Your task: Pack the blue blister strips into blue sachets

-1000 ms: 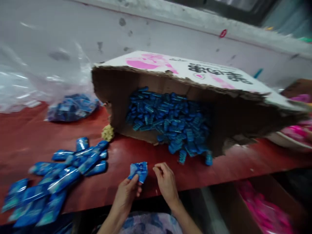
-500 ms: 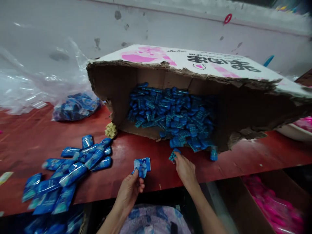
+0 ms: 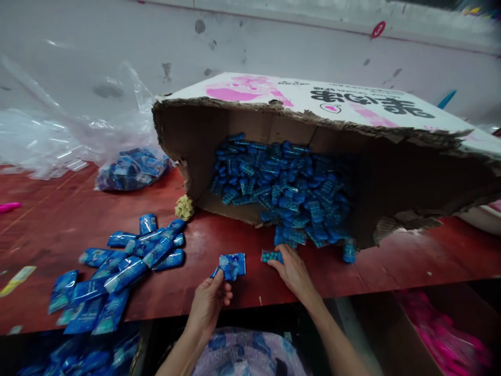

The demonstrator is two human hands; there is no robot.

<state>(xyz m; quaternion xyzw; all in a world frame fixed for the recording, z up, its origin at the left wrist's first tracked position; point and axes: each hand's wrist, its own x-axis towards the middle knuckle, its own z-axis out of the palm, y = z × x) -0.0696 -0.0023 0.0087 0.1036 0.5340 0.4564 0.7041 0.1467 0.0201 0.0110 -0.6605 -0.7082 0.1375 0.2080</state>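
Note:
My left hand (image 3: 209,300) pinches a flat blue printed wrapper (image 3: 235,265) between thumb and fingers, just above the red tabletop. To its right, my right hand (image 3: 294,274) grips a small clear bottle of blue-green beads (image 3: 270,256), its blue end towards the palm. The bottle lies level, pointing left at the wrapper with a short gap between them. Behind my right hand, a heap of similar small bottles (image 3: 282,177) fills part of a torn cardboard box (image 3: 270,102) lying on its side. One loose bottle (image 3: 349,251) stands at the box's front edge.
Several blue wrapped pieces (image 3: 125,271) lie piled on the red table (image 3: 219,230) at left. Behind them sits a clear plastic bag (image 3: 131,169) with blue wrappers. A crumpled yellowish lump (image 3: 184,208) touches the box corner. Pink packages (image 3: 446,334) fill a box below right.
My right hand has drawn the small bottle slightly left, away from the heap, and turned it level. My left hand still holds the wrapper. The view has shifted a little.

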